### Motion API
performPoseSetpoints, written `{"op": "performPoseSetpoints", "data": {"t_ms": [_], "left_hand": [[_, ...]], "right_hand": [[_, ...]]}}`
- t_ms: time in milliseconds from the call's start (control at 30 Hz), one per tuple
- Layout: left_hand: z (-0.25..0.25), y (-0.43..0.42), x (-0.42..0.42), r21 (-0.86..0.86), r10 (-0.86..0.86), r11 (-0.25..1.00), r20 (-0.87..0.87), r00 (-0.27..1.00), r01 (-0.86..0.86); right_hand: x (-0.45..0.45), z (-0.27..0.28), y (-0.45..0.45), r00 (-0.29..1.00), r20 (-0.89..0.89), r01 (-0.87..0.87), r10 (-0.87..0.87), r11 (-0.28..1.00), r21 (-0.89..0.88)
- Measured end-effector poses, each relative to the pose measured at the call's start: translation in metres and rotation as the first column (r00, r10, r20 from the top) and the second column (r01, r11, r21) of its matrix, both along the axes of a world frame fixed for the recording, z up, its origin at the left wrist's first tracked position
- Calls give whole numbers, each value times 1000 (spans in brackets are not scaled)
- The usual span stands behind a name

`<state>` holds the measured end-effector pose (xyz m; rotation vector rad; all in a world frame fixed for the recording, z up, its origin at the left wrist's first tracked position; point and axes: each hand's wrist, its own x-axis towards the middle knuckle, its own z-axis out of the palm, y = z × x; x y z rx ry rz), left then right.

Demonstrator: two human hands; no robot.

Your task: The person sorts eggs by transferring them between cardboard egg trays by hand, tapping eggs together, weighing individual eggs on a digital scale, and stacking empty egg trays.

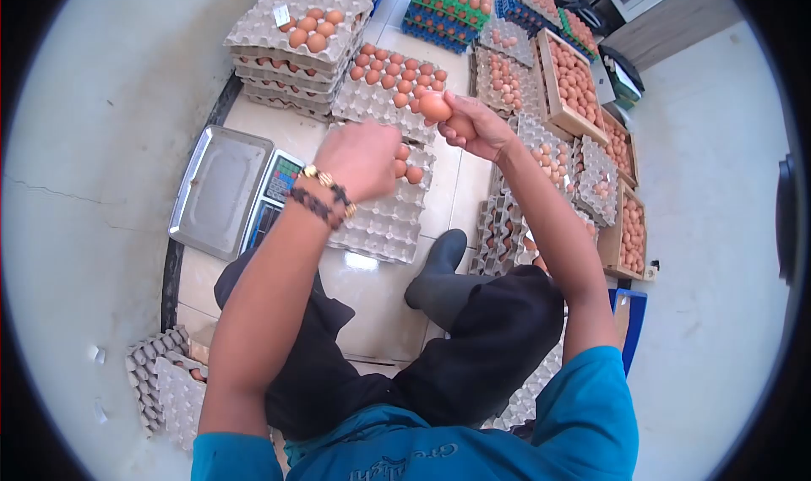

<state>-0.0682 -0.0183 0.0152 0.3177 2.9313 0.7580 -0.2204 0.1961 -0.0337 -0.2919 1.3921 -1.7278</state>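
My right hand (480,130) is closed around brown eggs (435,107); two show, one out at the fingertips and another against the palm. My left hand (359,158), with bracelets on its wrist, is curled over a grey egg tray (376,228). Its fingertips are turned away, so whatever they hold is hidden. Just beside those fingers, a few eggs (413,175) sit in the tray, whose nearer cups hold none. Behind it, another grey tray (359,105) carries several rows of brown eggs.
A digital scale (221,190) with a metal pan stands at left. Stacked grey trays (296,59) rise behind it. Green and blue trays (443,16) of eggs are at the back. Wooden crates (553,67) and more egg trays line the right side. My boot (443,261) rests on the tiled floor.
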Motion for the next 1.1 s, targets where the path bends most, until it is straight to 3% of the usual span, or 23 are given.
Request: {"op": "performPoseSetpoints", "data": {"t_ms": [67, 167, 200, 300, 333, 433, 567, 600, 800, 900, 1000, 1100], "left_hand": [[-8, -10, -14, 293, 189, 949, -227, 956, -118], [-5, -5, -26, 637, 99, 754, -348, 932, 158], [-4, -2, -26, 592, 10, 784, -311, 950, 186], [10, 7, -18, 578, 33, 812, -182, 983, 79], [16, 6, -15, 640, 0, 766, -90, 996, 58], [6, 6, -23, 891, -137, 439, -61, 989, 116], [21, 2, -14, 962, -257, 266, 6, 966, 65], [23, 0, -12, 991, -335, 128, 70, 940, -28], [30, 4, -10, 990, -450, -109, 33, 892, -91], [29, 9, -8, 957, -498, -248, 9, 867, -152], [26, 9, -12, 927, -560, -340, -65, 826, -158], [22, 9, -13, 926, -550, -336, -42, 834, -175]], "right_hand": [[15, 16, -9, 997, -70, 14, -12, 1000, 21], [40, 32, -18, 985, -146, 107, -98, 993, 56], [50, 39, -21, 982, -154, 123, -114, 991, 53], [75, 53, -24, 953, -204, 252, -224, 960, 119], [82, 59, -22, 944, -250, 258, -216, 955, 147], [90, 70, -10, 913, 83, 393, -399, 916, 74], [114, 90, 4, 898, 177, 433, -402, 878, -204], [119, 92, 7, 887, 198, 456, -417, 856, -243], [137, 101, 9, 927, -29, 346, -374, 882, -320], [142, 100, 13, 884, -209, 351, -419, 888, -296], [146, 102, 19, 853, -248, 387, -459, 876, -287], [144, 109, 24, 892, -19, 415, -451, 837, -357]]}}
